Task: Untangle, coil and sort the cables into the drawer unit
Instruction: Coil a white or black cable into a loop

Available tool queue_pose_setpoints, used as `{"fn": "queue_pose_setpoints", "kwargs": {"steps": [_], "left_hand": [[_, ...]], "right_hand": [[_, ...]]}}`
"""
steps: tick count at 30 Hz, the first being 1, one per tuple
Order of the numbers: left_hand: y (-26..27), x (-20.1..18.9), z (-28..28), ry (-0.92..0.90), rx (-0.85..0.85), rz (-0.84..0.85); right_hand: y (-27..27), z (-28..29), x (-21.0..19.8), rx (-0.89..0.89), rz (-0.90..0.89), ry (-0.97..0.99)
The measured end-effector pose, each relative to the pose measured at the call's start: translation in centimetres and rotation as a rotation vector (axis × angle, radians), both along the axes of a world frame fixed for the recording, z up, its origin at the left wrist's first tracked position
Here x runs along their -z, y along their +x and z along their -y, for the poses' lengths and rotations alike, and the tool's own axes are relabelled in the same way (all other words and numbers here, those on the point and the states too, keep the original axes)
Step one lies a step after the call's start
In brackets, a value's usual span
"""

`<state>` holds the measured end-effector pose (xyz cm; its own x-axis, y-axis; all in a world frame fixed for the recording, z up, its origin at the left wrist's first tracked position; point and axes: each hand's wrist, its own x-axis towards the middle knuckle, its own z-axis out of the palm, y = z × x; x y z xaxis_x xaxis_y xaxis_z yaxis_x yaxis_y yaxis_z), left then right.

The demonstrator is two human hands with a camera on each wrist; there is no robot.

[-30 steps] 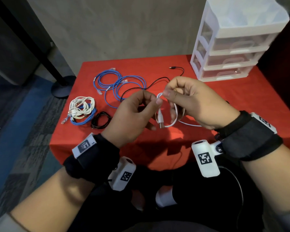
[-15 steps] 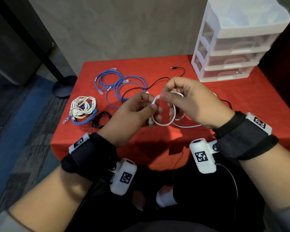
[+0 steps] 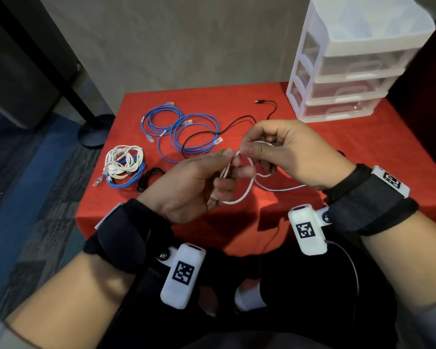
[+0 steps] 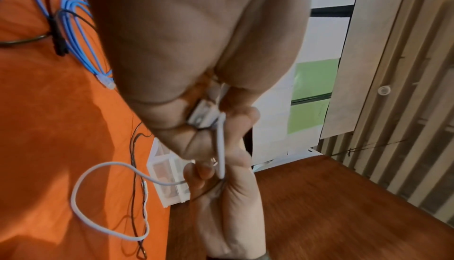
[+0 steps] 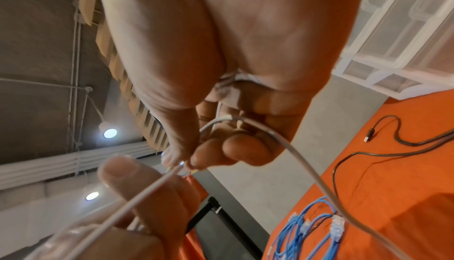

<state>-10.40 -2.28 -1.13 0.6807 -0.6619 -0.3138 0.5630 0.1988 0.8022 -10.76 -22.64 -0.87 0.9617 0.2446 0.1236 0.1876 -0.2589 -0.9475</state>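
above the near edge of the red table [image 3: 363,152], a white cable [image 3: 247,192] is held up between both hands. the left hand [image 3: 191,187] is curled round a small loop of it, with the metal plug end pinned under the fingers, and the right hand [image 3: 290,152] pinches the strand just beside the left thumb; the tail of the cable is draped down onto the cloth toward the right wrist. the drawer unit [image 3: 350,59] is set at the far right corner, its drawers all pushed in, well apart from the hands. two loose blue cables [image 3: 186,132] and a black cable [image 3: 239,122] are spread across the far middle, a white-and-blue bundle [image 3: 124,167] and a small black coil [image 3: 149,178] are kept near the left edge. bare cloth is left between the hands and the unit.
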Motion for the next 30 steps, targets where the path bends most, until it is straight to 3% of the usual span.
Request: {"fn": "queue_pose_setpoints", "kwargs": {"steps": [3, 8, 12, 17, 22, 23, 30], "left_hand": [[0.3, -0.2, -0.5, -0.043, -0.041, -0.036], [1.3, -0.7, -0.6, -0.165, -0.255, -0.070], [1.9, 0.0, -0.1, -0.139, -0.457, 0.152], [1.8, 1.2, 0.3, 0.197, -0.585, 0.493], [1.0, 2.6, -0.3, 0.732, -0.286, 1.069], [0.8, 2.7, -0.3, 0.790, -0.236, 1.094], [-0.6, 1.4, 0.1, 0.458, -0.130, 0.640]], "right_hand": [[0.3, 0.4, 0.9, 0.082, -0.015, -0.022], [-0.1, -0.9, 3.6, 0.153, -0.081, -0.190], [-2.3, -3.2, 5.2, 0.035, -0.093, -0.321], [-4.0, -3.7, 4.2, -0.056, 0.067, -0.496], [-3.3, -2.0, 0.4, -0.037, 0.200, -0.485], [-2.9, -1.6, -0.3, -0.014, 0.205, -0.473], [0.7, 1.0, 0.2, 0.152, 0.206, -0.289]]}}
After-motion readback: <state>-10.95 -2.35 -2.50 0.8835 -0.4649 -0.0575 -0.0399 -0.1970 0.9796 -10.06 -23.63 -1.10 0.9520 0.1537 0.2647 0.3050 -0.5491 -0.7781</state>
